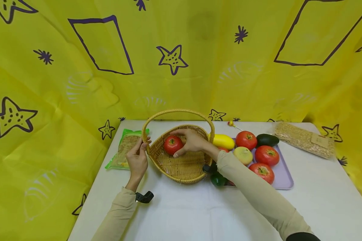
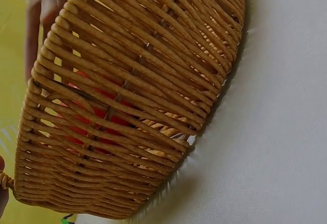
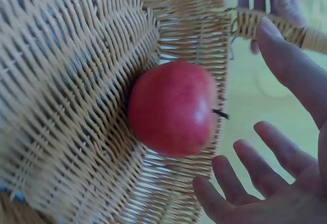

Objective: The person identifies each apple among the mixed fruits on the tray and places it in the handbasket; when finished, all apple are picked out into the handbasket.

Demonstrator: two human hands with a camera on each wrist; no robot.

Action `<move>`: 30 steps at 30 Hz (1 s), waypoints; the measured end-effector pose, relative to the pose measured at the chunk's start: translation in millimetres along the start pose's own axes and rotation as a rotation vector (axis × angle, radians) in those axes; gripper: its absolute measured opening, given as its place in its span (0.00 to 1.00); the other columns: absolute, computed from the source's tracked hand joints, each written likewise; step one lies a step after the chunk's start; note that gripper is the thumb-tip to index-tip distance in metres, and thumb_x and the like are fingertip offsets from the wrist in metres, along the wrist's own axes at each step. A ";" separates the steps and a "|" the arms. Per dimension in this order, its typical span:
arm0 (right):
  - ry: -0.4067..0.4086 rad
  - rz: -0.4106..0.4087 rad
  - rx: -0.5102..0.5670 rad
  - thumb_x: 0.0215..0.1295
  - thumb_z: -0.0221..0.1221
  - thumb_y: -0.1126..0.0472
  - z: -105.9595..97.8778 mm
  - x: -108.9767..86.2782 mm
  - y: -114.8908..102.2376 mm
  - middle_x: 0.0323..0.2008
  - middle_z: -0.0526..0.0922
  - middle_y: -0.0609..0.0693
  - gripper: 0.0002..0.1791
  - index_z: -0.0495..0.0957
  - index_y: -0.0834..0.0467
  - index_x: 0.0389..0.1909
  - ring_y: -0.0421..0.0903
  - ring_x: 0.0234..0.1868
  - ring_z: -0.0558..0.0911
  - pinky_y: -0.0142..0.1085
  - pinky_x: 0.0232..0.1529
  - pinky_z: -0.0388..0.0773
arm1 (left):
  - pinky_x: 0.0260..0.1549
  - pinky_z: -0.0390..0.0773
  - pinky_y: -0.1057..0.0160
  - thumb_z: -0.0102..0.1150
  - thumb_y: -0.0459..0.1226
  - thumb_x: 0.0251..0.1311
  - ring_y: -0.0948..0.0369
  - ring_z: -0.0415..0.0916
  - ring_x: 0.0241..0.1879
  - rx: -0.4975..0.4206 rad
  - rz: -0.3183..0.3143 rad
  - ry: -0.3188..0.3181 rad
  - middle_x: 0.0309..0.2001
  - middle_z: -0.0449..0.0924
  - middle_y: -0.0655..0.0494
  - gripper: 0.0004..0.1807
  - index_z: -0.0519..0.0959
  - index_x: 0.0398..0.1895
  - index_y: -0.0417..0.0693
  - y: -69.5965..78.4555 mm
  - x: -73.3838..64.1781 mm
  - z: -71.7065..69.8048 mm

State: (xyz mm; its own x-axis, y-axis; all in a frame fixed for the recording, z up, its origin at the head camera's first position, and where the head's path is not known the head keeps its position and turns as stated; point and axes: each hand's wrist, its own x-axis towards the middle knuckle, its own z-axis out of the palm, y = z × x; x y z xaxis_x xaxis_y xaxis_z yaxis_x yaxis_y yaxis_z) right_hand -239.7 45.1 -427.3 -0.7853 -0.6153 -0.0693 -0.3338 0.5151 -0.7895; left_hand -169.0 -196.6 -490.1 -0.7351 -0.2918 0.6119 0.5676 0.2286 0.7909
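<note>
A wicker basket (image 1: pixel 181 167) with a tall arched handle stands on the white table. Inside it, against the left side, lies a red apple (image 1: pixel 173 145), its dark stem showing in the right wrist view. My left hand (image 1: pixel 137 160) grips the foot of the handle on the basket's left, thumb toward me. Over the basket, my right hand (image 1: pixel 193 140) reaches in from the right beside the apple. Seen from the right wrist, its fingers (image 3: pixel 276 152) are spread and apart from the apple (image 3: pixel 173 109). The left wrist view shows the basket's woven side (image 2: pixel 127 81), with red glimpsed through the gaps.
Right of the basket, a lilac tray (image 1: pixel 285 175) bears several red fruits (image 1: pixel 266 155), a yellow squash (image 1: pixel 223 141) and a dark green avocado (image 1: pixel 267 140). A lollipop (image 1: pixel 231 124) lies behind it. Bagged grain (image 1: pixel 304 139) lies far right; a green-edged packet (image 1: pixel 125 150) lies left.
</note>
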 end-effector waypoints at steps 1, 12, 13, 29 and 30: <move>-0.001 -0.025 -0.014 0.45 0.86 0.54 -2.2 -5.0 -1.5 0.73 0.76 0.58 0.52 0.75 0.55 0.74 0.61 0.76 0.71 0.58 0.77 0.69 | 0.54 0.85 0.71 0.57 0.23 0.74 0.59 0.90 0.47 0.000 -0.002 0.003 0.49 0.87 0.27 0.18 0.81 0.63 0.30 -0.5 0.1 -0.2; 0.012 -0.135 0.046 0.48 0.85 0.54 -23.6 -60.8 -6.4 0.74 0.77 0.53 0.51 0.74 0.54 0.75 0.58 0.76 0.72 0.60 0.78 0.67 | 0.53 0.85 0.72 0.56 0.21 0.73 0.60 0.90 0.47 -0.012 0.005 0.015 0.48 0.86 0.26 0.18 0.81 0.64 0.30 -0.2 0.1 -1.5; 0.013 -0.139 0.061 0.48 0.85 0.54 -25.8 -65.5 -6.4 0.73 0.77 0.52 0.51 0.74 0.54 0.75 0.58 0.76 0.72 0.60 0.78 0.67 | 0.53 0.85 0.72 0.56 0.21 0.73 0.60 0.90 0.47 -0.012 0.005 0.015 0.48 0.86 0.26 0.18 0.81 0.63 0.30 -0.3 0.0 -1.3; 0.202 -0.197 0.227 0.51 0.83 0.64 -61.6 -142.8 35.4 0.66 0.84 0.54 0.41 0.80 0.56 0.69 0.54 0.67 0.82 0.47 0.70 0.80 | 0.52 0.85 0.73 0.56 0.20 0.72 0.62 0.90 0.47 -0.002 0.015 0.018 0.48 0.86 0.25 0.18 0.81 0.63 0.29 2.2 -0.4 2.3; 0.218 -0.199 0.215 0.51 0.83 0.65 -65.5 -148.5 39.6 0.65 0.84 0.54 0.41 0.80 0.57 0.69 0.51 0.67 0.83 0.42 0.69 0.80 | 0.52 0.85 0.74 0.56 0.20 0.72 0.63 0.90 0.46 -0.004 0.013 0.018 0.48 0.86 0.25 0.18 0.81 0.63 0.29 2.7 -0.5 2.4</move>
State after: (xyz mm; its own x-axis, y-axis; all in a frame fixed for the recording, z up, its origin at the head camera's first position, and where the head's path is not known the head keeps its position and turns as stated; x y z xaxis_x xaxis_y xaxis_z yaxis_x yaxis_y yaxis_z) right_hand -170.4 195.9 -408.3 -0.8164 -0.5373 0.2116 -0.3919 0.2465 -0.8864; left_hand -168.0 -193.6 -488.3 -0.7210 -0.3058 0.6218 0.5783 0.2288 0.7831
